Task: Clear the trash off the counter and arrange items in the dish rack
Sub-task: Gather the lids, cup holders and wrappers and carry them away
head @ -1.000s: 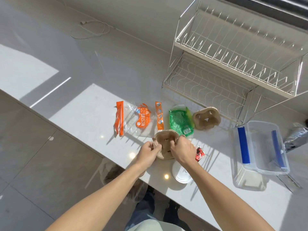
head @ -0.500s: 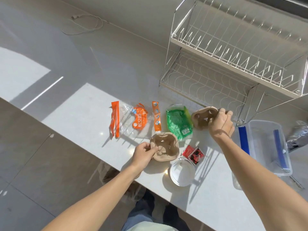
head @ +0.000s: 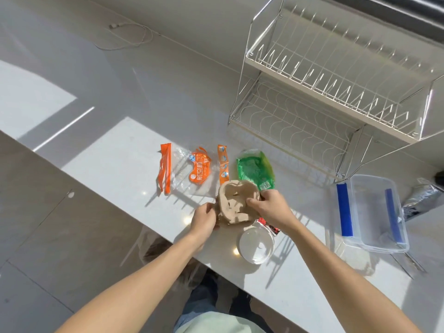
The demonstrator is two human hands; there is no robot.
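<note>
My desk (head: 101,150) is a pale, glossy slab, lit by hard sunlight in bright patches with sharp shadow bands across it. Small glints of light shine near its front edge. A thin white cable (head: 125,37) lies looped at the far side. Below me the floor (head: 48,224) is large grey-brown tiles with thin joints, mostly in shade.

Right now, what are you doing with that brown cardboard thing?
A person is clearing trash off the counter. Both hands, left hand and right hand, grip brown cardboard cup holders stacked together near the counter's edge. The orange wrapper, green wrapper and a red packet lie on the counter. The dish rack holds nothing, and the clear container sits beside it.
</note>
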